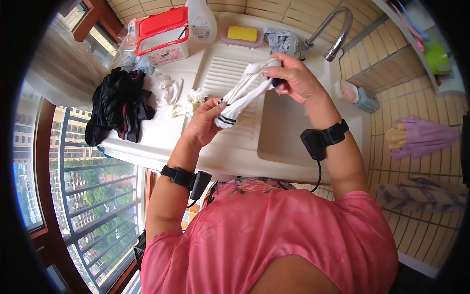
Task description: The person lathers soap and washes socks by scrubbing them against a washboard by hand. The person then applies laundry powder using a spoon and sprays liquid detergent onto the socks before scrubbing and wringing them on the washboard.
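A white sock [242, 91] with dark stripes near one end is stretched between my two hands, above the ribbed washboard [223, 73] of the white sink counter. My left hand [205, 121] pinches its striped end, at the lower left. At the upper right, my right hand [293, 78] is closed on the other end; a small dark patch shows below the fingers. The sink basin [289, 130] lies below my right hand. Left of my left hand, a small white lacy item [197, 97] rests on the counter.
Black clothing [120, 105] lies at the left edge. Behind stand an open red-lidded box [164, 46], a white bottle [201, 22], a yellow sponge [242, 33] and a grey cloth [281, 40]. The curved faucet [342, 29] rises over the basin's back right.
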`<state>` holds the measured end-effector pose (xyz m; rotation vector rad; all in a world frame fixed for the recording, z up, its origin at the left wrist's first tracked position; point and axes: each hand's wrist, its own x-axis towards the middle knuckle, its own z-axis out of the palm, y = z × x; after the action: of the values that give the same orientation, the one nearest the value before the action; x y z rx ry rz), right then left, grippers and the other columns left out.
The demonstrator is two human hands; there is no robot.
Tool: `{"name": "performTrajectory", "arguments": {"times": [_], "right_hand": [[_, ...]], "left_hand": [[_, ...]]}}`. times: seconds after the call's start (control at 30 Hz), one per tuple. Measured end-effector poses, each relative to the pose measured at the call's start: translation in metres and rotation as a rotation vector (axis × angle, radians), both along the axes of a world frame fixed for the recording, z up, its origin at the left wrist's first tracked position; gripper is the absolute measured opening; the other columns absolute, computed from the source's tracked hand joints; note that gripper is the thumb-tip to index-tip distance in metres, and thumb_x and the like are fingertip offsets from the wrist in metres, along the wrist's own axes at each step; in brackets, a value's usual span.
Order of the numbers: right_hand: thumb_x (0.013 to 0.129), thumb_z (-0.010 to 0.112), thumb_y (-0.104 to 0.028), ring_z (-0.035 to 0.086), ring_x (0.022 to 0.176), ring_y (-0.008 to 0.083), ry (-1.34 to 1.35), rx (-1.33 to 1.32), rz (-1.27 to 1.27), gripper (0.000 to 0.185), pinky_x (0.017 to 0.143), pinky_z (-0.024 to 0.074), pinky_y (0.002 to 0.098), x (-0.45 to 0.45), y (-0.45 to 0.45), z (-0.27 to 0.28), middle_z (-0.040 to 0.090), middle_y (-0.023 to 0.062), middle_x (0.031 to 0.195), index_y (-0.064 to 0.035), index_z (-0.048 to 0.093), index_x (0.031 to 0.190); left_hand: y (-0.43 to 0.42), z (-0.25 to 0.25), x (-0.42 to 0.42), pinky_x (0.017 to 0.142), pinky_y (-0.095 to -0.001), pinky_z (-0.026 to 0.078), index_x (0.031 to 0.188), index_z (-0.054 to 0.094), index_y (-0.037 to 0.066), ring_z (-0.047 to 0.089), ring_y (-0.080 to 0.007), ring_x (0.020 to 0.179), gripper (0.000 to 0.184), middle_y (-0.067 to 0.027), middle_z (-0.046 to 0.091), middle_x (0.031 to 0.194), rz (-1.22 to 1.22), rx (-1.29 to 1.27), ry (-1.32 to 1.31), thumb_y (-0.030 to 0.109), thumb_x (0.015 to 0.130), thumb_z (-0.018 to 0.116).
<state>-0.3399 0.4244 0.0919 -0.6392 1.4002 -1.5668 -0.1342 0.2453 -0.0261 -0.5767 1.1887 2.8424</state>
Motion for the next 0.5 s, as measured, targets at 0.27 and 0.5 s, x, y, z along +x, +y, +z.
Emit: {"name": "performTrajectory", "arguments": {"times": [0.27, 0.5], "right_hand": [[0.094, 0.069, -0.026, 0.040, 0.053, 0.0007, 0.079, 0.040, -0.028, 0.022, 0.039, 0.0250, 0.0185, 0.007, -0.004, -0.003, 0.050, -0.0049, 0.071, -0.0083, 0.058, 0.103], [0.096, 0.066, -0.029, 0.039, 0.048, 0.0026, 0.043, 0.029, -0.123, 0.022, 0.039, 0.0248, 0.0213, 0.015, -0.007, 0.004, 0.049, -0.0053, 0.067, -0.0091, 0.062, 0.104]], "left_hand": [[-0.019, -0.003, 0.022, 0.074, -0.0293, 0.061, 0.115, 0.062, 0.005, 0.069, -0.0158, 0.083, 0.017, -0.0044, 0.069, 0.098, 0.120, 0.043, -0.002, 0.013, 0.100, 0.062], [-0.026, -0.010, 0.031, 0.074, -0.0316, 0.061, 0.116, 0.063, 0.007, 0.070, -0.0174, 0.085, 0.019, -0.0062, 0.071, 0.098, 0.126, 0.129, 0.012, 0.017, 0.100, 0.063]]}}
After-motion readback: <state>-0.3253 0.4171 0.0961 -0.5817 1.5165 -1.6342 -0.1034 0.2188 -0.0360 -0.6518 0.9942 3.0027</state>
